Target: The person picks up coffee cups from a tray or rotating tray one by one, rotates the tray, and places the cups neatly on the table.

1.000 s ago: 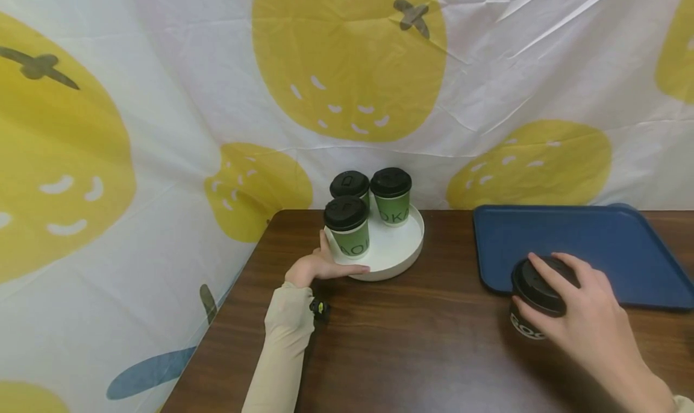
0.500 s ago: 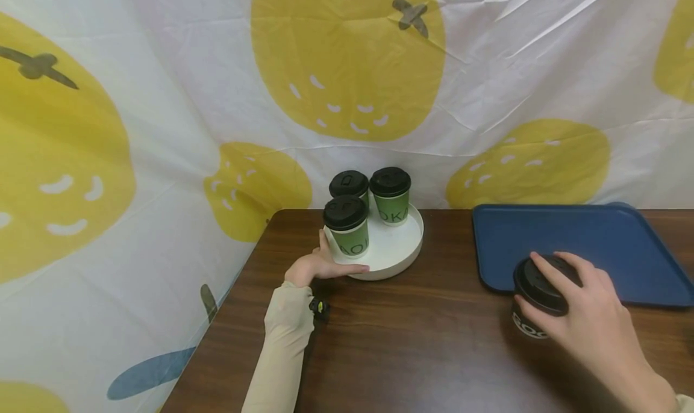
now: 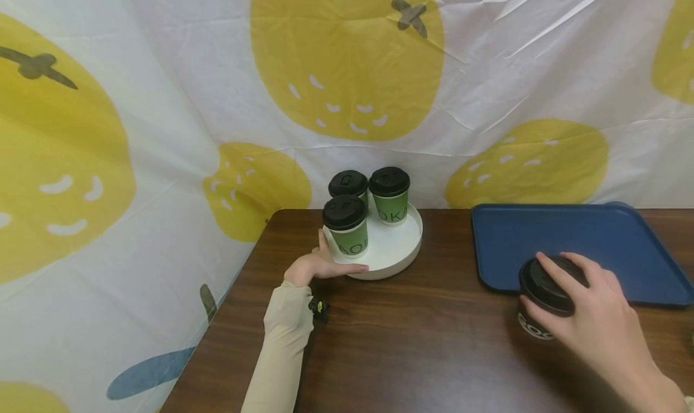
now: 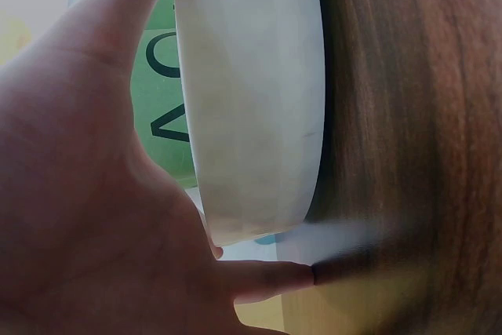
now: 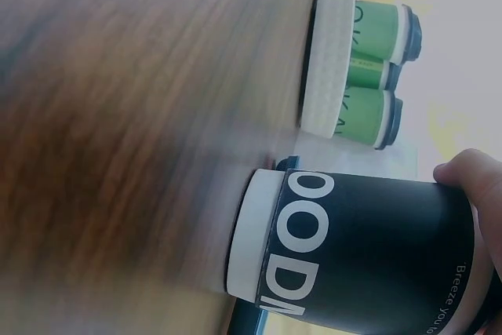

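My right hand (image 3: 602,316) grips a black paper coffee cup (image 5: 369,249) by its dark lid (image 3: 547,283), fingers and thumb spread around it from above. The cup is upright, close over the table in front of the blue tray, with white lettering and a pale base band. On the left, my left hand (image 3: 320,263) rests against the side of a round white tray (image 3: 393,250), thumb straight along its front rim. Three green paper cups with black lids stand on that tray: a front cup (image 3: 349,238), a right cup (image 3: 391,205) and a partly hidden back cup (image 3: 349,184).
A blue rectangular tray (image 3: 564,232) lies at the back right of the brown wooden table (image 3: 412,353). Behind the table hangs a white cloth (image 3: 488,88) with yellow fruit prints. The table's left edge runs beside my left forearm.
My right hand and the black coffee cup have shifted slightly to the right. My left hand, the white tray and the green cups hold still.
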